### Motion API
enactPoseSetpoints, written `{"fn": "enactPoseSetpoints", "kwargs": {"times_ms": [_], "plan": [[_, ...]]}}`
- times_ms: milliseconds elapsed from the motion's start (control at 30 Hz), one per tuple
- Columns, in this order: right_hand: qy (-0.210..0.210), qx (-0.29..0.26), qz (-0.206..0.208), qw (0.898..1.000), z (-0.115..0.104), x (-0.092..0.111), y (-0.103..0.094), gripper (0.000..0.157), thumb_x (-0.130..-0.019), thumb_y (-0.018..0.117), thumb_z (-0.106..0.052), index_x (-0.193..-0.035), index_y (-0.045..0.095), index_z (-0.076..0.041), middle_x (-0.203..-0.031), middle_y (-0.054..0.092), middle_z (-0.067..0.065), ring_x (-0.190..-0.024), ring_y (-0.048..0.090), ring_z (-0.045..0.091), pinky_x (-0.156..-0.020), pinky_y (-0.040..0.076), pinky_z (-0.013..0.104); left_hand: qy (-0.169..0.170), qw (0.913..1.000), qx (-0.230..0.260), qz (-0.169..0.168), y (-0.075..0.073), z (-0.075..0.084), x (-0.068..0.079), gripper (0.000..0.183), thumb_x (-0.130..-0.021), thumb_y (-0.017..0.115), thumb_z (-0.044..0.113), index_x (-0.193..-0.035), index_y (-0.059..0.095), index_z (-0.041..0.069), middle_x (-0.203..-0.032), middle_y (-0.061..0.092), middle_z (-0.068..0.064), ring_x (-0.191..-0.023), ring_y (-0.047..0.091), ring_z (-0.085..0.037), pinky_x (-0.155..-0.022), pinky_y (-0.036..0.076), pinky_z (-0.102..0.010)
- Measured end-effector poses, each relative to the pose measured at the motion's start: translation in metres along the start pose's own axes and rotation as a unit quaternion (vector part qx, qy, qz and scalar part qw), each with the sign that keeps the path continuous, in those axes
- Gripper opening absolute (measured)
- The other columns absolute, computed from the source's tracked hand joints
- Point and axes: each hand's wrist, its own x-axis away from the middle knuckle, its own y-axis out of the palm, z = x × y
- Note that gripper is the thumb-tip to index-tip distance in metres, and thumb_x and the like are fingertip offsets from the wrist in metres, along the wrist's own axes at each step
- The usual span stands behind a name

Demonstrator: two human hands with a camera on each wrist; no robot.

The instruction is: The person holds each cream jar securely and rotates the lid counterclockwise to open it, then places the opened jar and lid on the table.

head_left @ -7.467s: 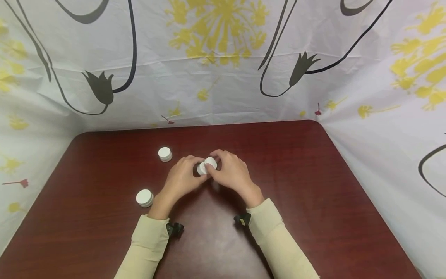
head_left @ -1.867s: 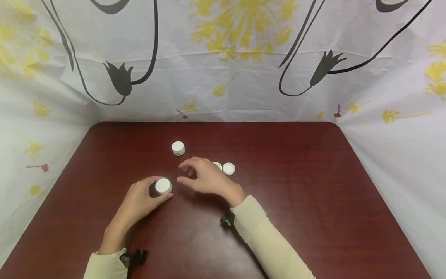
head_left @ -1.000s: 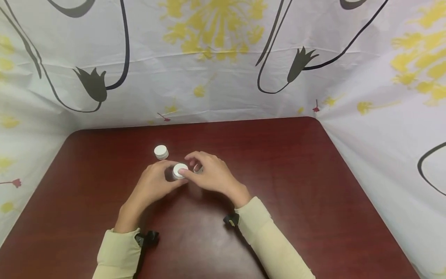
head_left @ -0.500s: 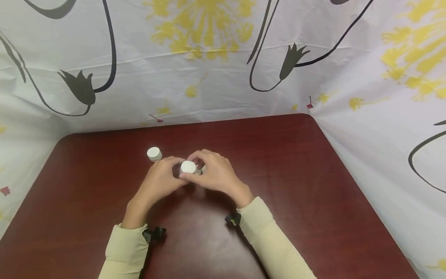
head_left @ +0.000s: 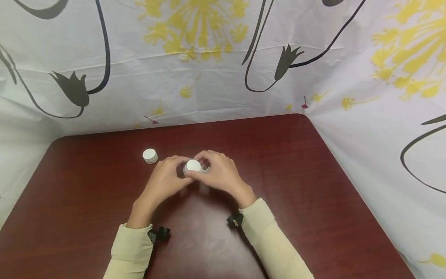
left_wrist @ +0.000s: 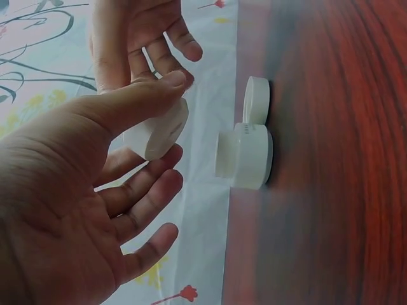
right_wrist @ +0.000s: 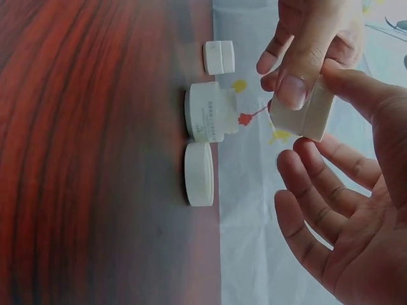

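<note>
Together, both hands grip one small white jar (right_wrist: 286, 122) lifted between them — the left hand (head_left: 163, 179) pinching its body, the right hand (head_left: 223, 174) with curled fingers and thumb on its cap (right_wrist: 320, 113). Below the hands, an uncapped jar (left_wrist: 250, 155) stands upright, a loose lid (left_wrist: 257, 100) just beside it on the right hand's side. Beyond the left hand, a capped jar (head_left: 150, 155) stands on the dark red table (head_left: 278, 174) — past that hangs a flower-patterned sheet (head_left: 223, 93).

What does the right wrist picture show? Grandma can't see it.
The left hand and right hand hold a white lidded jar above a reddish table. On it are an uncapped jar, a loose lid beside it, and another lidded jar.
</note>
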Motion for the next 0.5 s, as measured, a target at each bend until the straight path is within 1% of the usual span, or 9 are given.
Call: {"fn": "enactPoseSetpoints", "kwargs": {"times_ms": [167,367,500], "plan": [[0.0,0.008,-0.003,1.0,0.0021,0.0007,0.0,0.036,-0.087,0.081,-0.056,-0.109,0.075,-0.027,-0.094,0.07,-0.012,-0.082,0.061,0.006,-0.071,0.051,0.03,0.003,0.9999,-0.012,0.004,0.0016,0.0,0.0007,0.046,-0.086,0.087,0.029,-0.124,0.076,0.007,-0.121,0.077,-0.013,-0.116,0.07,-0.036,-0.102,0.053,-0.056],[-0.002,0.009,-0.002,1.0,0.0071,-0.0006,-0.0004,0.032,-0.091,0.079,-0.051,-0.109,0.076,-0.025,-0.092,0.07,-0.01,-0.08,0.062,0.008,-0.07,0.05,0.031,0.004,0.9997,-0.021,0.007,0.0018,0.0004,0.0001,0.05,-0.085,0.088,0.034,-0.126,0.075,0.009,-0.124,0.077,-0.012,-0.118,0.07,-0.036,-0.102,0.053,-0.055],[0.0,0.01,-0.008,1.0,0.0096,-0.0009,-0.0003,0.034,-0.093,0.074,-0.055,-0.108,0.076,-0.025,-0.085,0.069,-0.009,-0.074,0.061,0.008,-0.068,0.05,0.031,0.01,0.999,-0.042,0.014,0.0028,0.0004,0.0009,0.05,-0.085,0.087,0.039,-0.124,0.077,0.01,-0.121,0.079,-0.01,-0.114,0.072,-0.034,-0.101,0.052,-0.054]]}}
